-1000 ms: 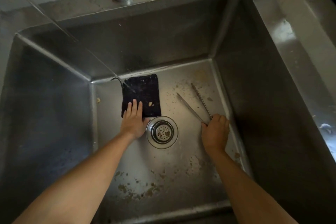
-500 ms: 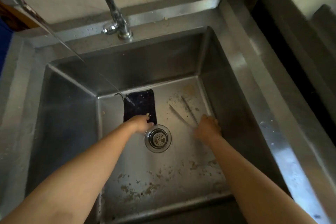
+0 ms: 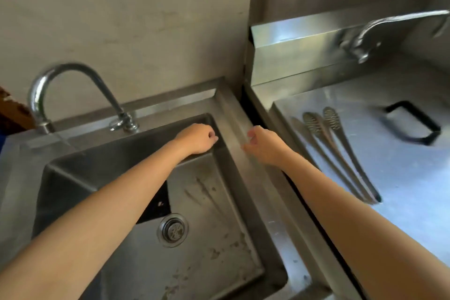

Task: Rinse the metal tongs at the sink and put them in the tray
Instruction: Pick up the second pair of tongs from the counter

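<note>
Thin metal tongs (image 3: 203, 190) lie blurred on the floor of the steel sink (image 3: 246, 178), right of a dark cloth (image 3: 155, 204) that my left forearm partly hides. My left hand (image 3: 197, 139) hovers over the sink's back right corner, its fingers curled with nothing seen in them. Over the sink's right rim, my right hand (image 3: 264, 145) has loosely curled fingers and holds nothing. To the right is a flat steel tray (image 3: 401, 190), where other metal tongs (image 3: 338, 153) with ribbed tips lie.
A curved faucet (image 3: 73, 80) stands at the sink's back left. The round drain (image 3: 173, 229) sits mid-floor amid food specks. A black handle (image 3: 414, 124) lies at the tray's far side, below a steel backsplash (image 3: 304, 39). A dark gap separates sink and tray.
Both hands rose from the sink floor to rim height. The right hand let go of the thin tongs, the left left the cloth. The view swung up and right, showing the tray.
</note>
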Demonstrator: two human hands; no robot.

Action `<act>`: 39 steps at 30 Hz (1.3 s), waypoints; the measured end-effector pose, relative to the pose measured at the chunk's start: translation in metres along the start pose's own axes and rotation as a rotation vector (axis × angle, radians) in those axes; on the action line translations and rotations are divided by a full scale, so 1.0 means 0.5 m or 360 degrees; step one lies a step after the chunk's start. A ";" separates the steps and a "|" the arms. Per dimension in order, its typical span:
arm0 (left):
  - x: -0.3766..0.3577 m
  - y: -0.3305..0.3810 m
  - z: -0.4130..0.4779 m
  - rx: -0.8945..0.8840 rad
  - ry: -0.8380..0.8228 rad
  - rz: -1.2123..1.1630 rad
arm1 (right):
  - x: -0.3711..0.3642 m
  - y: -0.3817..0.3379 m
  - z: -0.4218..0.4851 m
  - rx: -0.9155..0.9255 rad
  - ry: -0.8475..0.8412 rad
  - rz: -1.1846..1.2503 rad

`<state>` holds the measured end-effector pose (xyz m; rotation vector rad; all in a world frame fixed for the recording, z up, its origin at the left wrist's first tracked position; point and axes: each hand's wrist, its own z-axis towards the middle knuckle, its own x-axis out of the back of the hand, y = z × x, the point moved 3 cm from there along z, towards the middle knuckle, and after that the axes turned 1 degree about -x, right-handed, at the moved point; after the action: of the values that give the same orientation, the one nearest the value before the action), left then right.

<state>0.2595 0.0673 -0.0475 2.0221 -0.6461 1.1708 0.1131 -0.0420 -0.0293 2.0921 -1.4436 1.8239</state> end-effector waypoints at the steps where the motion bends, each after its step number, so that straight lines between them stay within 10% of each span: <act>1: 0.011 0.036 0.000 -0.0033 0.0072 -0.0022 | 0.028 0.012 -0.015 -0.0017 0.0054 0.0021; 8: 0.001 0.270 -0.017 -0.0355 0.0298 -0.0154 | 0.183 0.132 -0.129 -0.0150 0.0611 -0.0042; 27: -0.184 0.382 -0.066 -0.0658 0.0046 -0.0022 | 0.113 0.300 -0.200 -0.0436 0.0741 0.0053; 39: -0.011 0.138 -0.089 0.0381 0.0807 -0.2476 | 0.046 0.085 -0.149 0.0179 0.0465 0.0173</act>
<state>0.1846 0.0588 -0.0146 1.5246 1.1948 0.6369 0.0264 -0.0396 -0.0098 1.7231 -1.4342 2.1878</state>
